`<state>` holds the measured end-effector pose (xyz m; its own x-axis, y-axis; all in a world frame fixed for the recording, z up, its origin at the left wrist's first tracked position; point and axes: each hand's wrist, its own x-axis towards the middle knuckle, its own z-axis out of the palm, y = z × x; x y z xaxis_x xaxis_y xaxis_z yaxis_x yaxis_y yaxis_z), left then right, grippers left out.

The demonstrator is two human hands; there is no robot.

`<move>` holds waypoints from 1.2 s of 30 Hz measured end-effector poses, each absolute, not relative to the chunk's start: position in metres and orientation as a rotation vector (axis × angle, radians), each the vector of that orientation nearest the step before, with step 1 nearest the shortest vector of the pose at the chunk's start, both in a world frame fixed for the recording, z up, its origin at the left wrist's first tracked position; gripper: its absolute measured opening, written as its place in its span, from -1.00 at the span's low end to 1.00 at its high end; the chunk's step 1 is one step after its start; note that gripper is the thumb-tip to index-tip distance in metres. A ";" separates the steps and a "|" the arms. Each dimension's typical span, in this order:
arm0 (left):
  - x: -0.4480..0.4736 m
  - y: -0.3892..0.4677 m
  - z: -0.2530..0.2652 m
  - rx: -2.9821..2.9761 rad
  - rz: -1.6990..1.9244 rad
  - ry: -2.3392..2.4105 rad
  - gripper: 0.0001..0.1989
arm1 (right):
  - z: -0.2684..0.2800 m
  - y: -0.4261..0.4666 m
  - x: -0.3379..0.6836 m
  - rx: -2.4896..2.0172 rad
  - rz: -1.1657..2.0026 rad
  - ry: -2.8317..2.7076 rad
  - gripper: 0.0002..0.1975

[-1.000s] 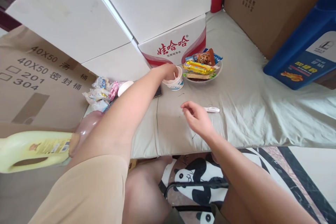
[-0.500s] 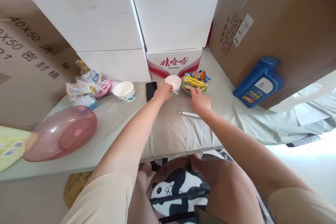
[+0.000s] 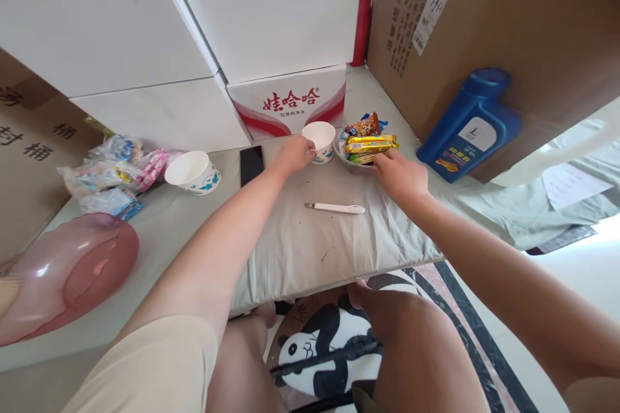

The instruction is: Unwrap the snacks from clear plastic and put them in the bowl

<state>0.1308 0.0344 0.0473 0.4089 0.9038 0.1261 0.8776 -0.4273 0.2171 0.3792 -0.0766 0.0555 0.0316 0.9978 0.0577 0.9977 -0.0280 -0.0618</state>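
Observation:
My left hand (image 3: 296, 156) pinches the left side of a white paper bowl (image 3: 318, 150) with a blue-green pattern. The bowl stands upright on the cloth. Beside it is a clear shallow bowl (image 3: 349, 165) piled with wrapped snacks, among them yellow packets (image 3: 369, 144) and a brown one (image 3: 369, 125). At that bowl's front right edge, the closed fingers of my right hand (image 3: 401, 175) grip the end of a green and tan snack packet (image 3: 362, 158); the fingertips are partly hidden. A white-handled pen-like knife (image 3: 335, 208) lies in front of both bowls.
Another paper bowl (image 3: 192, 174) stands left of a black phone (image 3: 251, 165). Farther left are bagged packets (image 3: 109, 171) and a pink translucent basin (image 3: 97, 264). White boxes (image 3: 290, 103) line the back. A blue bottle (image 3: 467, 129) leans against a cardboard box (image 3: 450, 77) on the right.
The view has tilted down and shifted. My right hand has moved from the front of the snack bowl to its right side, and the packets lie differently. My left hand stays on the paper bowl.

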 end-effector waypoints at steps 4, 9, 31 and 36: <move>0.145 0.032 0.045 2.590 0.429 1.531 -0.74 | 0.050 -0.062 0.403 -2.182 -0.006 -2.023 -0.65; 0.141 0.036 0.037 2.574 0.534 1.443 -0.79 | 0.044 -0.008 0.411 -2.119 -0.047 -1.971 -0.66; 0.156 0.053 0.020 2.680 0.739 1.109 -0.75 | -0.001 0.126 0.419 -1.875 0.378 -1.890 -0.37; 0.135 -0.004 0.045 2.525 0.881 1.185 -0.44 | 0.009 -0.007 0.426 -1.758 0.495 -1.816 -0.48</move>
